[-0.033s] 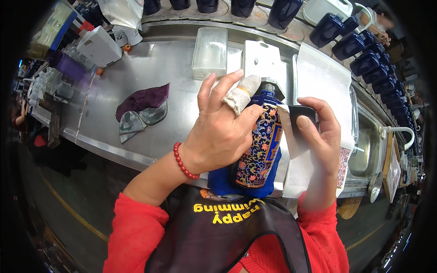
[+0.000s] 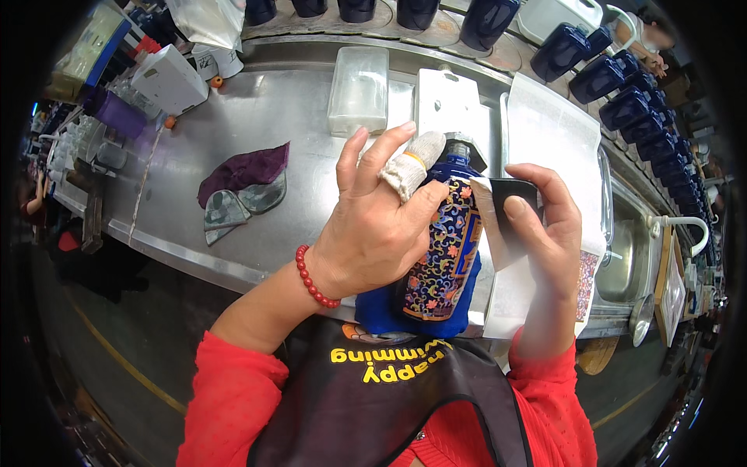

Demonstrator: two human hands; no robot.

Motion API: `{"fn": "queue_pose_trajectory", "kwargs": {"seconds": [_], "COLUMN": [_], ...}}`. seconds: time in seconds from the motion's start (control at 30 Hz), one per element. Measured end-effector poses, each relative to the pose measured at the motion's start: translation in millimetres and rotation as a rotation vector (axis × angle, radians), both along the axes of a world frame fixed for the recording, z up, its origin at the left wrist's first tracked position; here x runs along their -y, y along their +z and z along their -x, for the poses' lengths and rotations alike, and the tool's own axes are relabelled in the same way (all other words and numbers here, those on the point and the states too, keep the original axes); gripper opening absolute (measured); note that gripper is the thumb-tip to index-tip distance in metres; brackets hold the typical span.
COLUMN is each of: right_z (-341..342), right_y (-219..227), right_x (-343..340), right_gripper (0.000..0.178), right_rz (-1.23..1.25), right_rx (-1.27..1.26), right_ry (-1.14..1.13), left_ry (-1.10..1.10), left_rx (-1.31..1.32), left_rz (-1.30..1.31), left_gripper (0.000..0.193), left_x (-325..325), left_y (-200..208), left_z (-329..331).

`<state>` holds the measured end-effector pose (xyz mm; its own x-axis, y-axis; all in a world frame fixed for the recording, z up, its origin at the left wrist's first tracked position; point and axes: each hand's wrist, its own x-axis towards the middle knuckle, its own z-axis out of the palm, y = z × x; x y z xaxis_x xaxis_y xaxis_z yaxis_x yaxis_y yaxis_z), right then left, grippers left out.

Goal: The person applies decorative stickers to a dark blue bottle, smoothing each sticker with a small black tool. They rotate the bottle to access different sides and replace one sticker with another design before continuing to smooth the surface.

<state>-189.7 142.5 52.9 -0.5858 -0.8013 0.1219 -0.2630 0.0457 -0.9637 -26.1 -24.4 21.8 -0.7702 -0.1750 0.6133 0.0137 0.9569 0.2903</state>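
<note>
A dark blue bottle [image 2: 457, 167] lies on a blue cloth [image 2: 375, 310] in front of me, its neck pointing away. Its face carries a label [image 2: 440, 276] with a colourful floral pattern; a pale strip [image 2: 502, 237] stands off the label's right edge. My left hand [image 2: 372, 229] rests over the bottle's left side, thumb tip on the label's upper corner, other fingers spread. One finger wears a white fabric finger cover [image 2: 412, 167]. My right hand [image 2: 559, 222] pinches a flat black scraper [image 2: 517, 193] between thumb and fingers, beside that strip.
A purple and grey cloth [image 2: 245, 183] lies on the steel table [image 2: 171, 202]. Beyond the bottle are a clear plastic box [image 2: 358, 89] and a white block [image 2: 447, 97]. White sheets [image 2: 548, 140] lie at right, near a sink [image 2: 622, 268]. Several blue bottles [image 2: 560, 50] line the back.
</note>
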Motion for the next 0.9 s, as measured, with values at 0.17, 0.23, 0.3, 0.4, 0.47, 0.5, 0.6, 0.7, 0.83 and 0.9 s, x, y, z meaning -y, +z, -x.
{"fn": "queue_pose_trajectory", "kwargs": {"seconds": [0.17, 0.23, 0.3, 0.4, 0.47, 0.5, 0.6, 0.7, 0.83, 0.9], "right_z": [-2, -2, -1, -1, 0, 0, 0, 0, -1, -1], "right_y": [7, 8, 9, 7, 6, 5, 4, 3, 2, 1], "right_x": [12, 15, 16, 18, 19, 19, 20, 19, 19, 20], "right_gripper": [0.033, 0.033, 0.032, 0.031, 0.03, 0.03, 0.029, 0.029, 0.028, 0.028], "right_rz": [-0.054, -0.107, -0.128, -0.141, -0.166, -0.179, -0.184, -0.167, -0.171, -0.179], "right_rx": [-0.057, -0.058, -0.052, -0.066, -0.08, -0.084, -0.124, -0.088, -0.1, -0.104], "right_ry": [0.013, 0.02, 0.023, 0.026, 0.021, 0.02, 0.026, 0.026, 0.02, 0.015], "left_ry": [-0.008, -0.012, -0.026, -0.035, -0.043, -0.049, -0.053, -0.052, -0.054, -0.063], "left_rx": [0.002, -0.02, -0.023, -0.025, -0.023, -0.023, -0.03, -0.017, -0.03, -0.024], "left_rz": [-0.018, -0.049, -0.054, -0.065, -0.069, -0.07, -0.08, -0.113, -0.124, -0.121], "left_gripper": [0.038, 0.039, 0.04, 0.042, 0.041, 0.041, 0.04, 0.038, 0.037, 0.038], "left_x": [1, 3, 4, 4, 4, 5, 6, 6, 5, 5], "left_y": [-6, -10, -12, -15, -15, -15, -15, -15, -15, -15], "left_z": [-8, -6, -5, -5, -6, -7, -7, -6, -4, -5]}}
